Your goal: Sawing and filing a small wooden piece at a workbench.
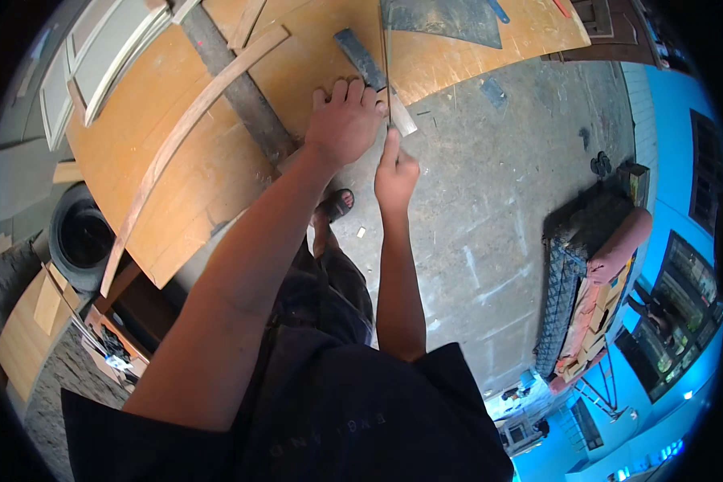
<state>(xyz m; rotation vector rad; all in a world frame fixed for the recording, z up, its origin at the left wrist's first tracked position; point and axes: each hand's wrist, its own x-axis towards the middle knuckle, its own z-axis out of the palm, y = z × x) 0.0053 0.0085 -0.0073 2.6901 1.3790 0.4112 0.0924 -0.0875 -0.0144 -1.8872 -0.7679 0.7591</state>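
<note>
My left hand [345, 120] bears down near the edge of the wooden table [313, 64], its fingers curled over a strip of wood. That strip's pale end [404, 116] sticks out past the edge, over the floor. A dark grey flat bar [359, 56] lies just beyond my fingers; whether it joins the strip is hidden. My right hand [397, 175] is closed, its index finger stretched forward along a handsaw [387, 68]. The saw shows nearly edge-on as a thin line running away from me, close beside my left fingertips. Its handle is hidden in my fist.
A long curved wooden strip [181, 132] and a dark beam [237, 84] lie across the table's left part. A dark sheet [446, 20] lies at the far edge. Left stands a tyre [82, 237]; right, a sofa [566, 289] on the concrete floor [482, 201].
</note>
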